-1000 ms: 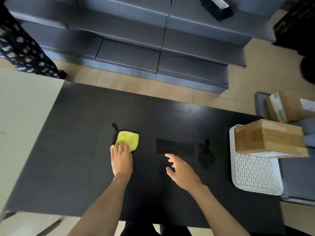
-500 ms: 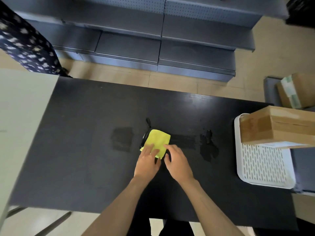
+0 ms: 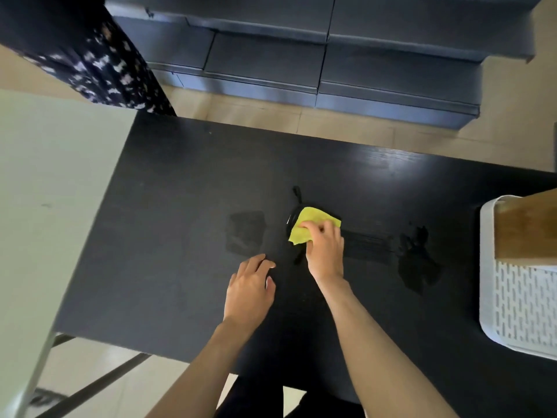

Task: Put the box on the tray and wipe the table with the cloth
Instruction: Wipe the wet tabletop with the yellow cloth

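A yellow cloth point(image 3: 307, 226) with a black edge lies bunched on the black table point(image 3: 180, 182) near its middle. My right hand point(image 3: 325, 248) is closed on the cloth's near right part. My left hand point(image 3: 250, 285) rests apart from it, lower left, fingers spread and holding nothing. A brown cardboard box point(image 3: 526, 226) stands on the far end of the white slotted tray point(image 3: 518, 300) at the table's right edge. Wet patches point(image 3: 245, 235) darken the table left and right of the cloth.
A pale table point(image 3: 45, 206) adjoins the black one on the left. A person in a dark flowered garment point(image 3: 99, 61) stands at the far left corner. Grey shelving point(image 3: 331, 64) runs along the floor beyond the table.
The cloth passed from my left hand to my right hand. My left hand let go and drew back toward me; a wet mark remains where the cloth first lay.
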